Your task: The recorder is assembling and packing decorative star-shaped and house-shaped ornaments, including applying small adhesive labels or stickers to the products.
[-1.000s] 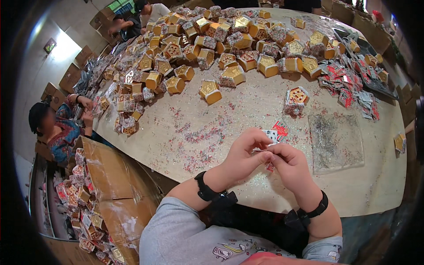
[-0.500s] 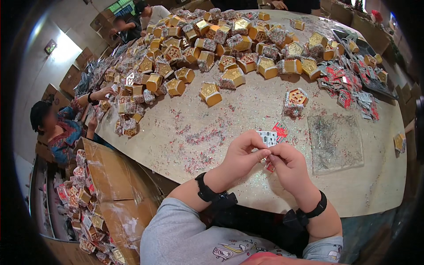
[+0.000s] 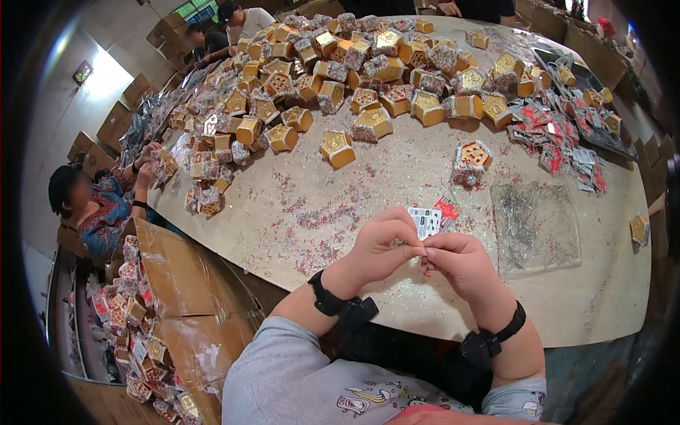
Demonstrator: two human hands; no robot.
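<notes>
My left hand (image 3: 383, 249) and my right hand (image 3: 462, 266) meet fingertip to fingertip over the near part of the table. Thumbs and forefingers are pinched together on something too small to make out. Just beyond the fingers are a white printed tag (image 3: 423, 222) and a red tag (image 3: 447, 211); I cannot tell whether they lie on the table or hang from my fingers. A little farther off stands a small house-shaped ornament (image 3: 471, 161) with white glittery edges and red dots. Right of my hands lies a flat clear plastic tray (image 3: 538, 263) holding thin wire-like pieces.
Gold house ornaments (image 3: 340, 150) are heaped across the far table (image 3: 368, 191), which is strewn with glitter. Red and white tags (image 3: 542, 134) pile up at right beside a dark tray (image 3: 602, 138). At left stands an open carton (image 3: 184, 283) near more ornaments. Co-workers (image 3: 92, 212) sit beyond.
My hands have shifted slightly left, still pinched together. The co-worker at left has brought both hands together around an ornament.
</notes>
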